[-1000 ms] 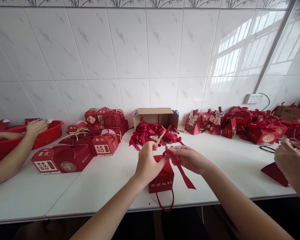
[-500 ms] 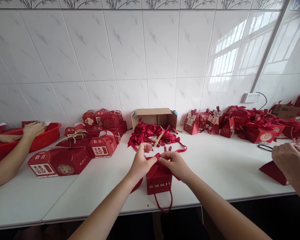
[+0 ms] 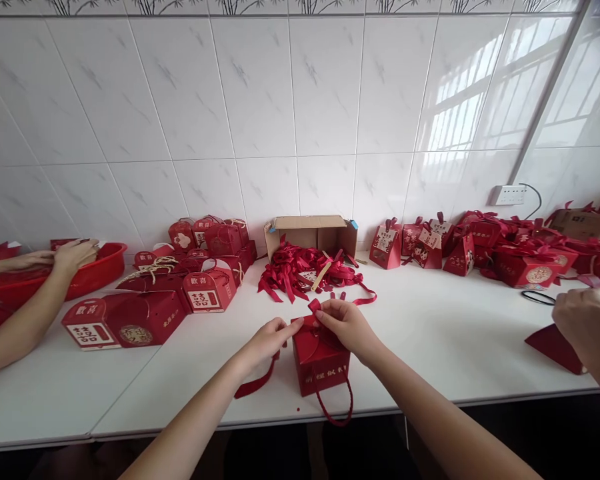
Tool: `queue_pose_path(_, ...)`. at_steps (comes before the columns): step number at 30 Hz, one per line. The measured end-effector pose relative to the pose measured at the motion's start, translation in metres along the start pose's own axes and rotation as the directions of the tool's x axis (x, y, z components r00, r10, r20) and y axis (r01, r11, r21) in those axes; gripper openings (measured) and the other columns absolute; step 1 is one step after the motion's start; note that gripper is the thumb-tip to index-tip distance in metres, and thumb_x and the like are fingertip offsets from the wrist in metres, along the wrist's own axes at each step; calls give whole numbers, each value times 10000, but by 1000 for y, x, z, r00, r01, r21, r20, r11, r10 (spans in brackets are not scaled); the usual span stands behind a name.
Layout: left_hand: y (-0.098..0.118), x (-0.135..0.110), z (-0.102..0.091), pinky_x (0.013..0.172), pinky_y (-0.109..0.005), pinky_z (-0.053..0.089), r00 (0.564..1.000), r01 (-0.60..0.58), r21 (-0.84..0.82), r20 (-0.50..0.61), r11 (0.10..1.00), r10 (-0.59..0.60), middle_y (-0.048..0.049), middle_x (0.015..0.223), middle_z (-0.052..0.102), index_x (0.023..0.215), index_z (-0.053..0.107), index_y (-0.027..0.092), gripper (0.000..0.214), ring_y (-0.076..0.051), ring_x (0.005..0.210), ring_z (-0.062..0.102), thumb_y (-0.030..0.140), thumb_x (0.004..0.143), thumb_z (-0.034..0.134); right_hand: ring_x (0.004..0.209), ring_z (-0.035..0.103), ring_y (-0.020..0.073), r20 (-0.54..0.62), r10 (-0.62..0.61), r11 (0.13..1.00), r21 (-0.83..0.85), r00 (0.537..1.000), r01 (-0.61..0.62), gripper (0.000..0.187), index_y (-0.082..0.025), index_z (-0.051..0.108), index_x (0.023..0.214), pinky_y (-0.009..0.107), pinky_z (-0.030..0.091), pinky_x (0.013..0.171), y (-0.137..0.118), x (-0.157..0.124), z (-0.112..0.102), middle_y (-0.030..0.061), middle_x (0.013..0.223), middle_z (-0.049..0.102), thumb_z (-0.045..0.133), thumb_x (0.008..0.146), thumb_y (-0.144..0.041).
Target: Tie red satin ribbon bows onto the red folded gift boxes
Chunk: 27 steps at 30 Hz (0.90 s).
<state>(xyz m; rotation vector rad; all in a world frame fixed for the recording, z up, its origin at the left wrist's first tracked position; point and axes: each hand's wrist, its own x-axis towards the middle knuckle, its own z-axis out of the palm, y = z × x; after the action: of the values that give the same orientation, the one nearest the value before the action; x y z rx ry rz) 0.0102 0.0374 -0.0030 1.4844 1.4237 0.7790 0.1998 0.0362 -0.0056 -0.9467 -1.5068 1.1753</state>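
A red gift box (image 3: pixel 323 370) with gold lettering stands at the front edge of the table, its twisted cord handle (image 3: pixel 350 400) drooping over the front side. My right hand (image 3: pixel 349 328) pinches a red ribbon loop (image 3: pixel 314 307) on top of the box. At the box's left upper edge is my left hand (image 3: pixel 267 341), fingers curled and thumb reaching onto the lid. A ribbon tail (image 3: pixel 257 387) hangs from under that hand down to the tabletop. Exactly where the left fingers grip the ribbon is partly hidden.
Behind the box, a heap of red ribbons (image 3: pixel 300 270) spills from a cardboard box (image 3: pixel 311 223). Red gift boxes (image 3: pixel 167 317) are stacked left; more (image 3: pixel 525 267) stand right. A co-worker's arms (image 3: pixel 35 313) reach into a red basin (image 3: pixel 113 257). Another person's hand (image 3: pixel 587 320) works at the right.
My left hand has moved left and down from the ribbon loop, and its raised fingers have curled. The ribbon tail has swung out further left. My right hand still pinches the loop.
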Motion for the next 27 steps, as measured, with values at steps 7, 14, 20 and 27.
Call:
queue_pose_path(7,28,-18,-25,579,-279,340,972,-82,-122,212,989,106,30,521,462,533,516,195,393,-126,524,403,508,741,630,593,536,156,-133,-36,970,-242,990,2,95,-185,615,710,277,399,581,0,3,8,6,624,616,578,722,-271)
queue_pose_path(14,90,-16,-3,745,-330,440,914,-272,-262,231,926,334,-26,694,639,672,673,188,249,-172,691,573,414,767,632,623,530,139,151,-38,982,-178,988,65,169,-181,648,773,254,387,572,-9,-8,2,7,725,641,573,780,-333)
queue_pose_path(20,92,17,5,808,-327,441,902,-343,-201,203,917,382,-56,815,671,841,691,173,502,-200,849,602,616,824,457,497,354,86,6,-14,990,-140,1000,15,382,-176,491,578,234,256,481,-2,-5,5,-41,531,444,582,783,-485)
queue_pose_path(27,52,5,-5,771,-316,463,940,-334,105,107,936,324,-59,852,710,815,717,173,414,-219,840,620,557,774,568,688,557,187,-94,225,972,-54,970,-230,324,-210,654,718,286,388,605,-12,-10,6,14,731,618,597,736,-529)
